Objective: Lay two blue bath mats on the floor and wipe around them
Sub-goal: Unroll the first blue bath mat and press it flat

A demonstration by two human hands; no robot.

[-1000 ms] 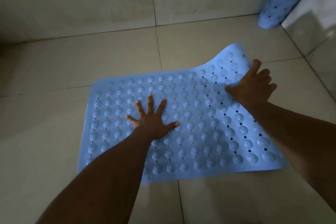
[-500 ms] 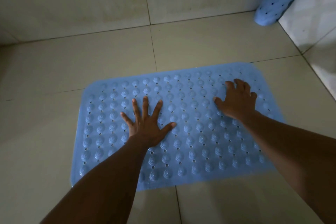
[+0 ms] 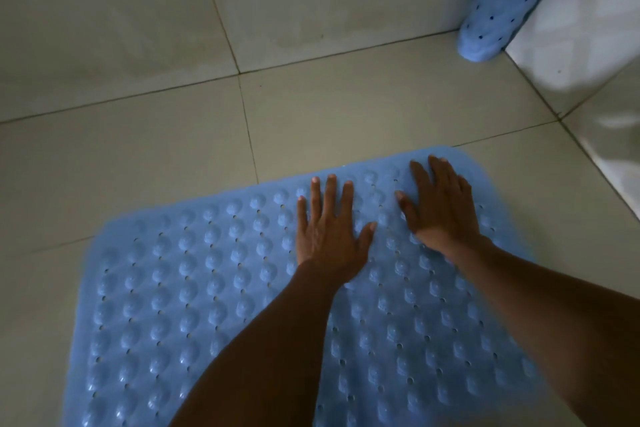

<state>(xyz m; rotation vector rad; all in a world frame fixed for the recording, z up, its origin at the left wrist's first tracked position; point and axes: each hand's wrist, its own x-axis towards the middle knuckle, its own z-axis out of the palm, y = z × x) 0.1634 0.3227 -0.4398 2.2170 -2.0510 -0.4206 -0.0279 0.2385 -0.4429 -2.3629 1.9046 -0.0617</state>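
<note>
On the tiled floor (image 3: 138,166): the flat mat (image 3: 207,288) lies spread out, bumpy side up, small holes between the bumps; its far edge stops short of the wall (image 3: 104,10).
Left hand (image 3: 329,236): palm down on the flat mat near its far edge; fingers straight and a little spread; pressing, holding nothing.
Right hand (image 3: 440,208): just beside the left hand, nearer the far right corner; also flat, fingers straight; holding nothing.
In the corner: the rolled mat (image 3: 502,3) stands tilted against the wall, lower end on the tiled floor, well apart from the flat mat.
Feel of the flat mat: from where I stand it looks soft, rubbery and light; I would expect it to droop if lifted by one corner, and to cling to the tile once pressed.
Where to hold it: along an edge or at two corners, thumb on top, fingers underneath; the middle gives nothing to grip.
Rolled mat, my guess: it will want to curl back; take it round the middle, then pin the loose edge with one hand while unrolling.
Stage: one mat looks laid; the other not yet; no cloth in view.
</note>
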